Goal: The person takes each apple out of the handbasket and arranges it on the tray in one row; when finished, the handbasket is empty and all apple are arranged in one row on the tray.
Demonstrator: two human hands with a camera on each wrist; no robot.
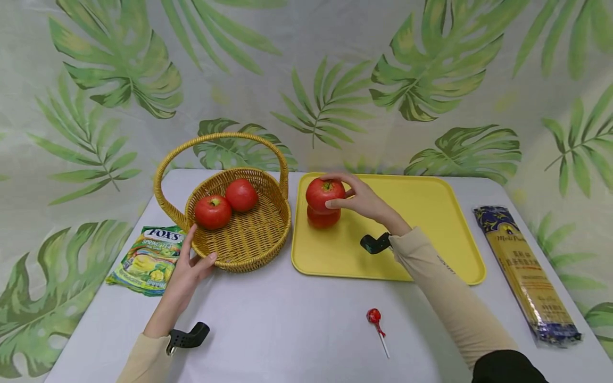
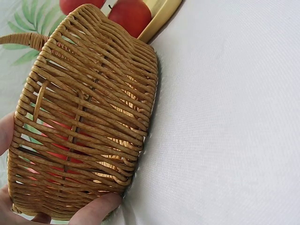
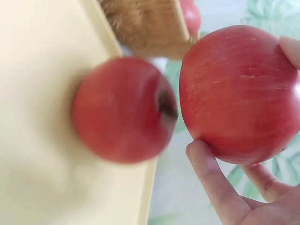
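Observation:
My right hand (image 1: 361,202) grips a red apple (image 1: 318,196) by its sides, thumb in front and fingers behind. It is held up over the left part of the yellow tray (image 1: 383,229). Below it a second red apple (image 3: 122,112) sits on the tray, partly covered by the held one in the head view. At the left, my left hand (image 1: 184,274) holds the near left side of a wicker basket (image 1: 249,236) with a tall handle. Inside the basket lie two more apples, one at the left (image 1: 212,211) and one behind it (image 1: 241,194).
A green Fox's candy bag (image 1: 148,260) lies left of the basket, partly behind my left hand. Near the front is a red lollipop (image 1: 374,316) on a white stick. A long pasta packet (image 1: 527,274) lies along the right edge. Leaf-patterned cloth hangs behind the white table.

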